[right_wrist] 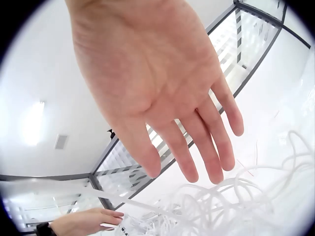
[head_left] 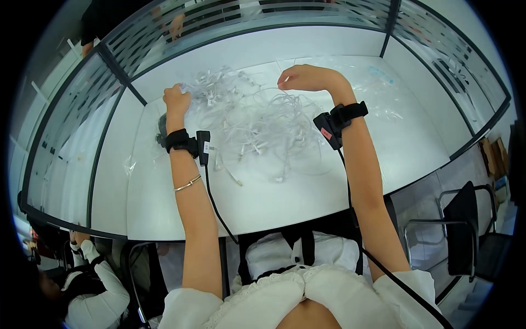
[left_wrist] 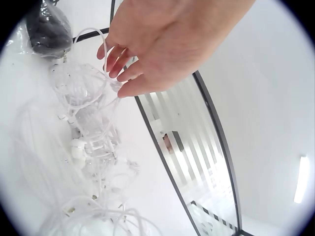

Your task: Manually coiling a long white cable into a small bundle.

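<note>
A tangled heap of thin white cables (head_left: 257,129) with small plugs lies over the middle and back of the white table. My left hand (head_left: 177,100) is at the heap's far left edge. In the left wrist view its thumb and fingers (left_wrist: 132,86) pinch a white cable (left_wrist: 106,49), which loops up beside the fingertips. Above the back of the heap hangs my right hand (head_left: 307,78), bent at the wrist. The right wrist view shows its palm and loosely straight fingers (right_wrist: 202,147), with nothing in them and cable loops (right_wrist: 231,201) just below.
Beside my left wrist lies a dark bundle in clear plastic (left_wrist: 49,29). Clear plastic film (head_left: 383,96) covers the table's back right. White panels with dark-framed glass (head_left: 257,16) enclose the back and sides. A black chair (head_left: 466,230) stands at right; another person (head_left: 90,285) sits lower left.
</note>
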Motion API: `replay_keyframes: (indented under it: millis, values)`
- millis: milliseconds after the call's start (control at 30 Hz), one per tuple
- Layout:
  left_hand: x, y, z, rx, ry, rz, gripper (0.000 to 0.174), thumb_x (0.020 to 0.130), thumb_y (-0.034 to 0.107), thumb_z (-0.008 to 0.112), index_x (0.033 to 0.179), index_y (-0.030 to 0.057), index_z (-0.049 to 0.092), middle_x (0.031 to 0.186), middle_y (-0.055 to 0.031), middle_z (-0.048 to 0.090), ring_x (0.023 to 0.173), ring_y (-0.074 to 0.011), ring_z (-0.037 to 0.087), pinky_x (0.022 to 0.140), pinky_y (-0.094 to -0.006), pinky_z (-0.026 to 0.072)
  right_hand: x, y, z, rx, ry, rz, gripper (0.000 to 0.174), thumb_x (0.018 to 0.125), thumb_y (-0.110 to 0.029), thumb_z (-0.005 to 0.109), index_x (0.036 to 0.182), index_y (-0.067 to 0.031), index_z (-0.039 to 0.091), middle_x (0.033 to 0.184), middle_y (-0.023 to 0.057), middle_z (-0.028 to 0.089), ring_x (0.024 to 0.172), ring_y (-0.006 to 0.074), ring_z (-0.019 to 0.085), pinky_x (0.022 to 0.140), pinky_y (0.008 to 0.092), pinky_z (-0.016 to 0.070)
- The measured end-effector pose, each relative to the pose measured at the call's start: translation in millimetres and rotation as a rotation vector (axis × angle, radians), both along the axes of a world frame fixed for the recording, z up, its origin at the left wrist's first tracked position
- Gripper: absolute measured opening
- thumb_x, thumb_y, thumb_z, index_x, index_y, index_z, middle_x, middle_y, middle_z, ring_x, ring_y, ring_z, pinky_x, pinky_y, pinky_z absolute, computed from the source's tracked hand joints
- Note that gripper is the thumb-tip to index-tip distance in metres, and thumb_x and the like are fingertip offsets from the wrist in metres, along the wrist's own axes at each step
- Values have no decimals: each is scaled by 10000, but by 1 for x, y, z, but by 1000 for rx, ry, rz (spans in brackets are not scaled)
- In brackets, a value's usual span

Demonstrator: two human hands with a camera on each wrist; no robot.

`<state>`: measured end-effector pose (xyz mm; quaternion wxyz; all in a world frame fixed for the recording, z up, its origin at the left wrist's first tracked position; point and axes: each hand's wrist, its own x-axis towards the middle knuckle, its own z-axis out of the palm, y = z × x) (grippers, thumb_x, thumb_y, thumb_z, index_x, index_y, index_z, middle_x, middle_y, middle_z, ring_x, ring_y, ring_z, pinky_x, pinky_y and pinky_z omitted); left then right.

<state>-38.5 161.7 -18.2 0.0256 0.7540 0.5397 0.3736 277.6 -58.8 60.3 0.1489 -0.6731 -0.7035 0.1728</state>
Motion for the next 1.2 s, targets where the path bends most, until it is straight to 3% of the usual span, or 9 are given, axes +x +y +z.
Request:
replay_keyframes:
  millis: [133,233,367,600,733,833,900,1067,1200]
  values:
    - [-3,20,-1,110,-209,-41,463,716,156,612,1156,11,608,1075,-263,600,1035,-382,561,883,-419,447,-8,-5,4,29,76,32,378,812,-432,584,995,-122,701,1098,75,656,1058,234,586,905,354,440]
    - [9,-32,54,455,-386,-33,316,795,128,585,1073,-15,631,954,-181,658,901,-287,617,828,-352,461,-15,0,9,-184,-2,86,359,853,-408,581,910,-65,673,845,66,660,826,176,594,782,322,457]
    - [23,-101,125,179,-688,-497,223,865,110,553,1037,-8,630,897,-101,671,850,-192,614,819,-300,448,-13,-8,17,72,103,249,290,877,-296,572,773,-30,618,770,32,631,723,129,550,701,300,435]
    - [100,-184,135,-6,-822,-884,306,901,162,557,1177,33,532,903,-68,656,890,-168,597,845,-273,422,-23,-30,59,647,714,409,291,914,-351,549,925,-63,587,843,27,635,698,119,560,733,251,453]
    - [112,-215,142,-40,-591,-1113,222,898,174,560,1070,37,587,778,-42,636,769,-121,595,724,-243,428,-30,-55,84,769,977,432,266,953,-317,510,937,-58,565,773,3,569,661,82,524,649,218,434]
    - [97,-225,154,-433,-342,-1260,157,887,159,557,928,31,639,646,-6,596,596,-58,535,555,-205,371,-37,-80,99,900,1148,416,217,986,-235,484,894,-55,561,722,-31,502,651,40,471,577,190,397]
    - [95,-221,152,-390,-263,-1168,164,884,164,561,913,23,640,644,0,580,581,-58,501,548,-202,361,-42,-87,104,1041,1233,145,219,984,-233,490,908,-47,576,709,-38,473,623,31,425,551,188,363]
    - [96,-169,127,-35,-500,-792,274,866,270,626,840,-2,636,603,27,511,530,-55,405,521,-214,353,0,-87,99,1124,1149,131,177,954,-189,541,970,-24,605,715,-54,463,604,27,384,535,193,321]
    - [90,-152,118,-44,-589,-483,373,845,349,660,712,4,608,566,18,517,499,-56,413,499,-225,353,-1,-87,95,950,838,62,134,868,-117,611,959,-21,590,710,-57,468,616,8,381,532,179,304]
